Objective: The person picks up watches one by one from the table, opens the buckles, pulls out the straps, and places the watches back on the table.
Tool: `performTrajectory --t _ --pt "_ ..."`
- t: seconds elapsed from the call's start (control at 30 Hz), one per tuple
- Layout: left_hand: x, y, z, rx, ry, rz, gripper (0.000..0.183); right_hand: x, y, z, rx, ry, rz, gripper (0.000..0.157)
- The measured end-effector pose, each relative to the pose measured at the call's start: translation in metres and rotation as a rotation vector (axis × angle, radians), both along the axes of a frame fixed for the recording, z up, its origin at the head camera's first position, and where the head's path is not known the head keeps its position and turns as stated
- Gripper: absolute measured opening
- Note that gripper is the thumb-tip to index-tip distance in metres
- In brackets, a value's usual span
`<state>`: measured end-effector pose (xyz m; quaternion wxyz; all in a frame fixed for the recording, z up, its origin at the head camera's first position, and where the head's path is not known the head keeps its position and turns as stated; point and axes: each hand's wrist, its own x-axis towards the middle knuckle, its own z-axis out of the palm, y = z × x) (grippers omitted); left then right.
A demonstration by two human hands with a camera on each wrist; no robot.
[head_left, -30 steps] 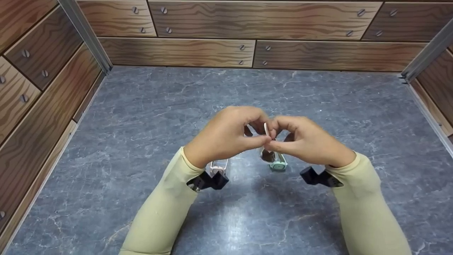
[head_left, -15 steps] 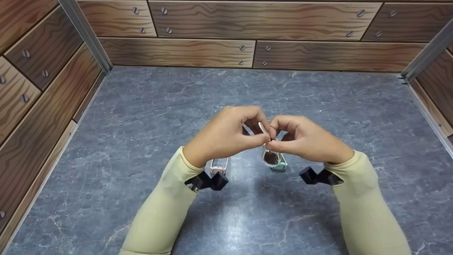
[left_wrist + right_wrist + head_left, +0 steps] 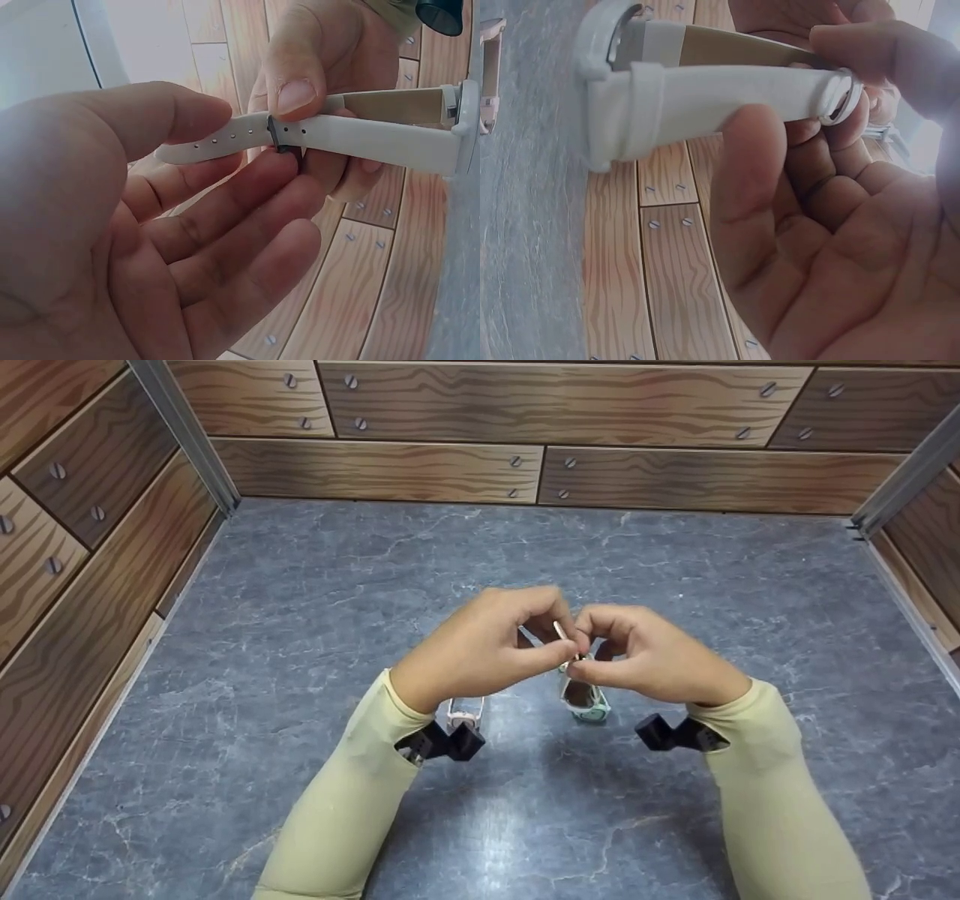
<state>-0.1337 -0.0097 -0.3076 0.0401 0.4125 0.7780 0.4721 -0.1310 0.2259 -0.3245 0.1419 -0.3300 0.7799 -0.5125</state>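
Both hands hold a white wristwatch [image 3: 568, 699] above the table, its case hanging below the fingers. My left hand [image 3: 499, 634] pinches the holed end of its strap [image 3: 196, 147] between thumb and forefinger; the other fingers are loosely bent. My right hand [image 3: 645, 649] pinches the strap at the metal buckle [image 3: 847, 97], thumb on top in the left wrist view. The holed strap passes through the buckle, making the band a loop. Whether the buckle pin sits in a hole is hard to tell. Behind the white watch, a mint-green watch [image 3: 596, 714] lies partly hidden.
A pale pink watch [image 3: 465, 718] lies on the grey marbled table [image 3: 360, 585] beside my left wrist. Wood-patterned panels [image 3: 420, 472] close off the back and sides. Black wrist camera mounts [image 3: 461, 742] stick out under both wrists.
The strap's free end has tilted to the left, and the white watch's loop has swung into clearer view below the hands. Both hands stay nearly in place, fingers shifting slightly at the buckle.
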Motion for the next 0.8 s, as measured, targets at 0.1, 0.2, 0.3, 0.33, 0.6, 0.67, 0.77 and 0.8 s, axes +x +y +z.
performTrajectory --t 0.1,0.2,0.3,0.33,0.6,0.67,0.77,0.8 --pt "-0.001 0.0 0.0 -0.017 0.008 -0.005 0.007 0.0 0.001 0.0 -0.028 -0.016 0.0 0.016" --pt "-0.003 -0.001 0.001 -0.043 0.011 0.001 0.009 0.0 0.001 0.0 -0.064 -0.028 -0.017 0.023" --pt "-0.005 -0.001 0.002 -0.044 0.0 0.027 0.01 0.0 -0.001 0.0 -0.091 0.002 -0.065 0.024" --pt "-0.005 -0.001 0.002 -0.036 -0.013 0.036 0.011 0.0 -0.002 -0.001 -0.093 0.032 -0.089 0.022" --pt "-0.009 -0.001 -0.001 0.115 -0.222 0.084 0.012 -0.001 -0.009 -0.004 -0.028 0.435 -0.217 0.012" --pt "-0.01 0.0 -0.001 0.152 -0.266 0.085 0.012 -0.001 -0.01 -0.004 -0.019 0.505 -0.232 0.012" --pt "-0.01 0.001 -0.002 0.213 -0.309 0.072 0.012 0.001 -0.011 -0.003 -0.014 0.591 -0.261 0.011" --pt "-0.01 0.002 -0.002 0.234 -0.315 0.065 0.013 0.001 -0.011 -0.002 -0.021 0.614 -0.274 0.011"
